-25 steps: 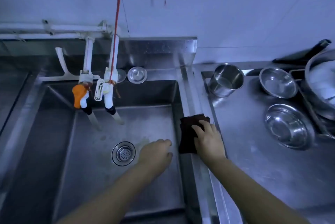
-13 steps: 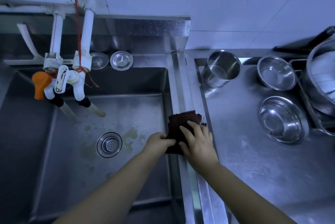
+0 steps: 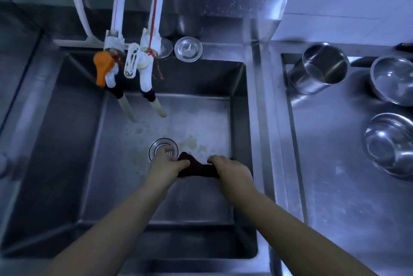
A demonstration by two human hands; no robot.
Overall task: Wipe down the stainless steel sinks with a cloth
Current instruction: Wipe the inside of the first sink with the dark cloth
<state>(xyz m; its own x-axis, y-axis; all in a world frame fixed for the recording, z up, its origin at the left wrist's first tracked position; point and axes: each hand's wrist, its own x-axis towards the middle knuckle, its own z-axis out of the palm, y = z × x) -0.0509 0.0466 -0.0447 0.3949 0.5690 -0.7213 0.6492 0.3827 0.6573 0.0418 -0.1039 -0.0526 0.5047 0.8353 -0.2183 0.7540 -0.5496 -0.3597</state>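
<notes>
A dark cloth point(image 3: 196, 169) hangs stretched between my two hands over the floor of the stainless steel sink point(image 3: 67, 141). My left hand point(image 3: 166, 165) grips its left end, just in front of the round drain strainer point(image 3: 163, 149), part of which it hides. My right hand point(image 3: 232, 170) grips the cloth's right end, close to the sink's right wall. Pale stains mark the sink floor around the drain.
Two white taps, one with an orange handle point(image 3: 102, 67), hang over the sink's back, with a red cord point(image 3: 155, 7) above. A drain cover point(image 3: 188, 49) lies on the back ledge. On the right counter stand a steel canister point(image 3: 319, 68) and two steel bowls point(image 3: 393, 79), point(image 3: 391, 141).
Both hands have carried the cloth off the sink's right rim and down into the basin. The left hand now grips it too. The camera has tilted further down.
</notes>
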